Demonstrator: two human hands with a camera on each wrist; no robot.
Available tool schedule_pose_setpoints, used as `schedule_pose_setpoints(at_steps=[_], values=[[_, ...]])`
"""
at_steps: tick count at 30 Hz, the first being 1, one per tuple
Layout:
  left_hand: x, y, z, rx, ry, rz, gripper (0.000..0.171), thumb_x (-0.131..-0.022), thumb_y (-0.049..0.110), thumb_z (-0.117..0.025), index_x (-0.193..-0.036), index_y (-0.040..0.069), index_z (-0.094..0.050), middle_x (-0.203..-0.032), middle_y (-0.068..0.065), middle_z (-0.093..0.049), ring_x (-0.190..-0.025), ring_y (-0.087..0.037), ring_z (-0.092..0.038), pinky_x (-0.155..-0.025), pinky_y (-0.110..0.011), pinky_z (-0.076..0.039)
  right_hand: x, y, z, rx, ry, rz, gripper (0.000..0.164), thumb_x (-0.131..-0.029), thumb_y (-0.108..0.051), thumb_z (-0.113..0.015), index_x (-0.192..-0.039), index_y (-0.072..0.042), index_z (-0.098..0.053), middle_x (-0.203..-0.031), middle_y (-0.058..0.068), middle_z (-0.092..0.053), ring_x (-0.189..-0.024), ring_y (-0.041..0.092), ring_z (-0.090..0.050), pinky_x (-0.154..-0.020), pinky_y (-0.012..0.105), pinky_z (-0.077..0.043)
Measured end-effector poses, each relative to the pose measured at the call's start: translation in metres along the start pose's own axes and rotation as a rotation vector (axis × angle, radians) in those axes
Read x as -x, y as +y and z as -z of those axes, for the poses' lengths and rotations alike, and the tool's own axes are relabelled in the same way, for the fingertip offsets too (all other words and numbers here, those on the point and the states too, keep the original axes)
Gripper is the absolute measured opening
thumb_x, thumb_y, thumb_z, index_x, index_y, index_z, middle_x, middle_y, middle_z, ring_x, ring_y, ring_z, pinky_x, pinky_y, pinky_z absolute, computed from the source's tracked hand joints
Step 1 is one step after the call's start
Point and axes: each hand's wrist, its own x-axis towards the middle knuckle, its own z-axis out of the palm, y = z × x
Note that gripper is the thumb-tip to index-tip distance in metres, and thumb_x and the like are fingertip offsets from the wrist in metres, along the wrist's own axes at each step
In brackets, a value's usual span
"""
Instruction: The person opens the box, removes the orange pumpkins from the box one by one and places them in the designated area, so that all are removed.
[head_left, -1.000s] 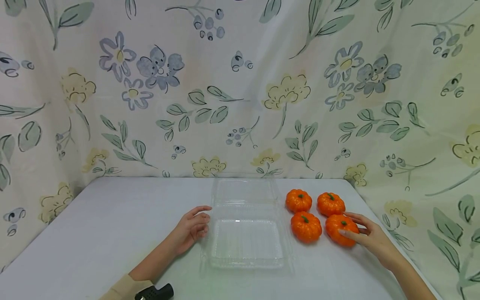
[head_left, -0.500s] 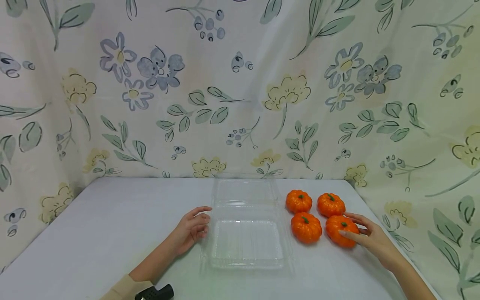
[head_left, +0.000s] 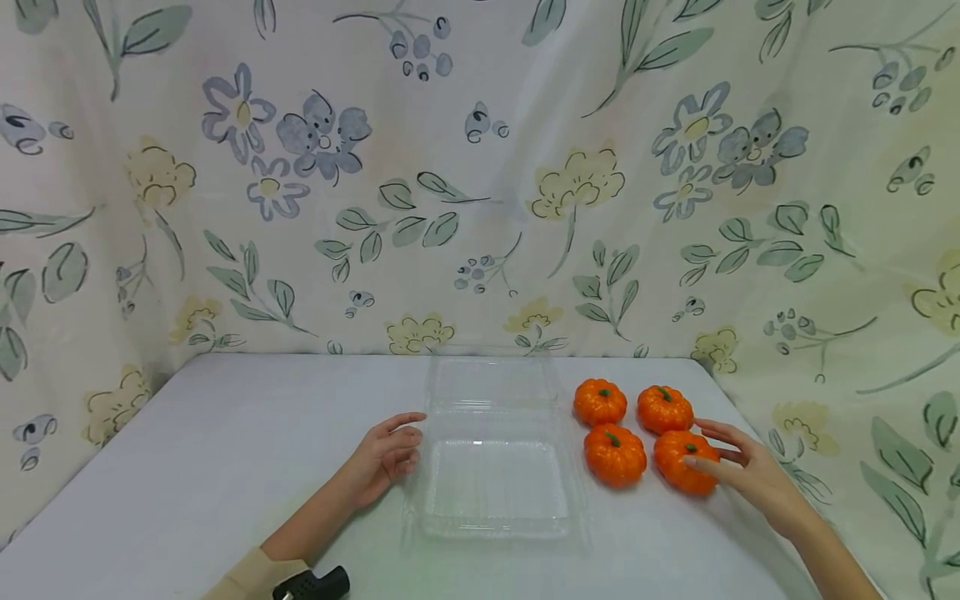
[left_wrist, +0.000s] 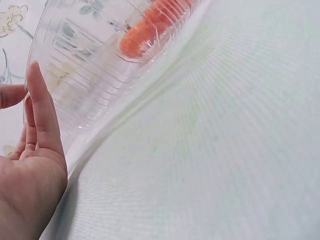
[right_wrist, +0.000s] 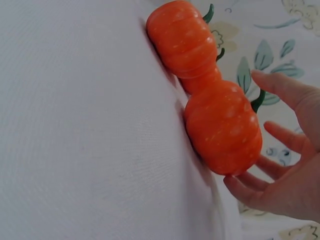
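A small orange toy pumpkin (head_left: 686, 472) with a green stem stands at the front right of a cluster of similar pumpkins. My right hand (head_left: 757, 475) is spread around its right side; in the right wrist view the thumb is apart from the pumpkin (right_wrist: 223, 131) and a lower fingertip is right at its base. A clear plastic clamshell container (head_left: 495, 492) lies with its lid (head_left: 491, 382) folded back, left of the pumpkins. Beside its left edge is my left hand (head_left: 386, 458), fingers mostly extended; in the left wrist view the fingertips overlap the container (left_wrist: 95, 70).
Other pumpkins sit close by: one at front left (head_left: 615, 457), one at back left (head_left: 600, 403), one at back right (head_left: 663, 408). Everything stands on a white-covered table (head_left: 285, 425). A floral curtain (head_left: 480, 233) hangs behind and along both sides.
My right hand has eased slightly to the right, its fingers a little farther off the front right pumpkin. The left hand, container and pumpkins have stayed put.
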Motion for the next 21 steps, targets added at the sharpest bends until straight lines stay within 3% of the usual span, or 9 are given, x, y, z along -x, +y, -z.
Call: schedule_pose_setpoints(at_steps=[10, 21], values=[[-0.003, 0.0, 0.0, 0.021, 0.001, 0.014, 0.028, -0.108, 0.005, -0.049, -0.136, 0.004, -0.05, -0.094, 0.005, -0.062, -0.072, -0.005, -0.061, -0.067, -0.015, -0.055, 0.001, -0.006, 0.006, 0.026, 0.019, 0.015, 0.078, -0.104, -0.036, -0.066, -0.161, 0.003, -0.029, -0.164, 0.036, -0.024, -0.14, 0.062, -0.037, -0.104, 0.072, -0.047], [0.001, 0.002, 0.005, 0.012, 0.059, 0.057, 0.027, -0.106, 0.01, -0.054, -0.134, 0.009, -0.054, -0.093, 0.005, -0.064, -0.072, -0.006, -0.062, -0.068, -0.018, -0.056, 0.004, -0.015, 0.009, 0.052, 0.065, 0.075, 0.075, -0.104, -0.034, -0.067, -0.159, 0.002, -0.033, -0.162, 0.036, -0.029, -0.138, 0.061, -0.039, -0.102, 0.074, -0.047]])
